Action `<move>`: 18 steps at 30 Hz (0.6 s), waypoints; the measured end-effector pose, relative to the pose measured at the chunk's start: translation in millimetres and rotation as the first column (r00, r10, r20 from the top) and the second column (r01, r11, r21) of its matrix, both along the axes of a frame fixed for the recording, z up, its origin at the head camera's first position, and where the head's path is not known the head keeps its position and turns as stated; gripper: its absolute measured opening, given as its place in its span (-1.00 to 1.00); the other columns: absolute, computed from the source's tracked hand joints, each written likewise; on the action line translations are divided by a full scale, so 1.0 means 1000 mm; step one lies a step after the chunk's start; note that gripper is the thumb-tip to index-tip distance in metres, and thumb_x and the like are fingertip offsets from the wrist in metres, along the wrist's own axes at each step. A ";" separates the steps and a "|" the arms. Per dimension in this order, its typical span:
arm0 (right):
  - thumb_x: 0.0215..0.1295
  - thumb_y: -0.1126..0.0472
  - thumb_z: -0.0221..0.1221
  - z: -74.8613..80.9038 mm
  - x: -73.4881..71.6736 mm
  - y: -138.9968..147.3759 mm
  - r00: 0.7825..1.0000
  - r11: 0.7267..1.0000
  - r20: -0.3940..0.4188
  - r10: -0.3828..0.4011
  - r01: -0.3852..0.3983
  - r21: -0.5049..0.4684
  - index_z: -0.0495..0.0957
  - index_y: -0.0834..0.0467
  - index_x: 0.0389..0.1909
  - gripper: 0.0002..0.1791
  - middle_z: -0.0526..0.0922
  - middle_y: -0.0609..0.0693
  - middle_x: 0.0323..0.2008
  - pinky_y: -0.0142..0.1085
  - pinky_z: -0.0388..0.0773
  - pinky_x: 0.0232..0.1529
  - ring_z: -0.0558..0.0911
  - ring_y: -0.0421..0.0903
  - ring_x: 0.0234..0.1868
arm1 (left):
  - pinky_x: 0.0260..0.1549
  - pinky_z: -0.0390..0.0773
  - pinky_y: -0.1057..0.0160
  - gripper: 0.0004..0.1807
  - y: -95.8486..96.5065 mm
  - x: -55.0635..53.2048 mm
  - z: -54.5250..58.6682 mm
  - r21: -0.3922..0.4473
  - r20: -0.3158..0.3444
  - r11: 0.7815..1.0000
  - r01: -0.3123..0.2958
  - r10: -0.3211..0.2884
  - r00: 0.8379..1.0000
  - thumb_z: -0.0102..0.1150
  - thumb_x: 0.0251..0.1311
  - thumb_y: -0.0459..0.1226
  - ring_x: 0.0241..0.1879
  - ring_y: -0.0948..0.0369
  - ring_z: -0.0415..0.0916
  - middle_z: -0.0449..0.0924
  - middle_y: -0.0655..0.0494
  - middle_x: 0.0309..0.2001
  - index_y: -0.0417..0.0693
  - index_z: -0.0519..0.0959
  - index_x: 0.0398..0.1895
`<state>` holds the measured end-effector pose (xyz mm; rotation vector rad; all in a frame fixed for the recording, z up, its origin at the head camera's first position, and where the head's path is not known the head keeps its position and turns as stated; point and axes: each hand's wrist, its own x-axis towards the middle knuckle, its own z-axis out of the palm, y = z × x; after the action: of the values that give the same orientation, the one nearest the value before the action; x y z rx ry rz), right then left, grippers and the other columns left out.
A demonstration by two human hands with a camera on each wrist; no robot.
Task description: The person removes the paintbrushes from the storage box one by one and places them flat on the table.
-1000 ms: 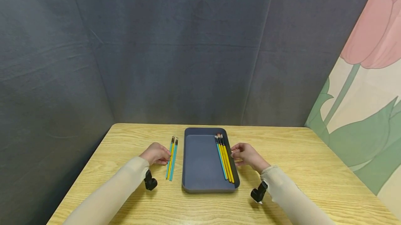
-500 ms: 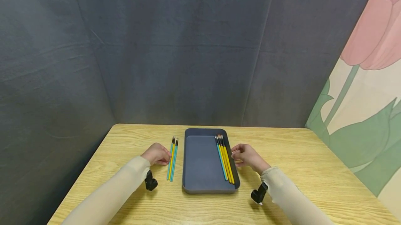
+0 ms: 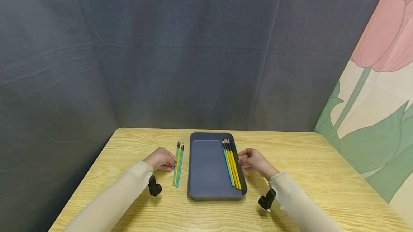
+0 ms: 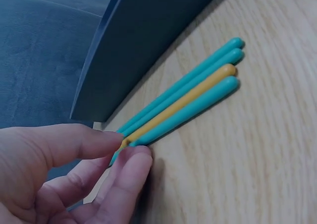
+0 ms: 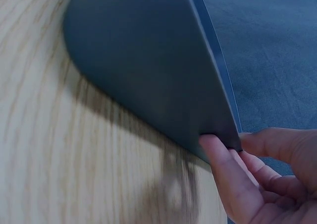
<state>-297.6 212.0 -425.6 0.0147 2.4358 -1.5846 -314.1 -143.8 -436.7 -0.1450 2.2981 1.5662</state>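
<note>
In the head view my left hand [image 3: 162,159] is at a row of thin paintbrushes [image 3: 179,169], teal and yellow, lying on the table left of the tray. The left wrist view shows thumb and bent fingers pinching the paintbrush handles [image 4: 188,99], mostly at the near teal and yellow ones; the bristle ends are hidden there. My right hand [image 3: 255,161] holds the right side wall of the dark grey tray [image 3: 206,197]. Its thumb is at the rim and its fingers [image 5: 233,182] lie against the outer wall.
Inside the tray, along its right side, lie several paintbrushes [image 3: 231,165], one teal and the others yellow. A wooden table [image 3: 306,160] carries everything. A grey curtain [image 3: 193,52] hangs behind it, and a tulip-patterned panel [image 3: 371,92] stands on the right.
The lower ends of the loose paintbrushes have shifted slightly right, closer together, under my left hand. My right hand and the tray have stayed in place.
</note>
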 end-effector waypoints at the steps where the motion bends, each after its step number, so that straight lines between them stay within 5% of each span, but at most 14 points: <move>1: 0.33 0.43 0.10 0.000 0.000 0.000 1.000 1.000 -0.001 0.000 0.000 -0.002 0.38 0.45 0.02 -0.72 0.54 0.09 -0.32 -0.19 0.72 -0.32 0.57 -0.15 -0.39 | -0.55 0.65 0.33 -0.84 0.000 0.001 0.001 0.000 0.004 1.000 0.001 -0.001 1.000 0.16 0.10 -0.56 -0.58 0.22 0.53 0.60 -0.01 -0.50 -0.41 0.61 -0.23; 18: 0.32 0.47 0.08 0.003 0.001 -0.001 1.000 1.000 -0.004 -0.006 0.006 0.007 0.39 0.45 0.01 -0.73 0.56 0.13 -0.30 -0.19 0.72 -0.32 0.58 -0.13 -0.38 | -0.51 0.65 0.40 -0.68 0.001 -0.001 0.033 0.092 -0.002 0.994 0.063 -0.063 0.998 0.12 0.15 -0.52 -0.55 0.27 0.53 0.61 -0.03 -0.46 -0.49 0.52 -0.01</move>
<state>-296.3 210.6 -422.2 0.0202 2.4462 -1.5797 -315.0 -142.9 -403.7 -0.0491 2.2026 1.6355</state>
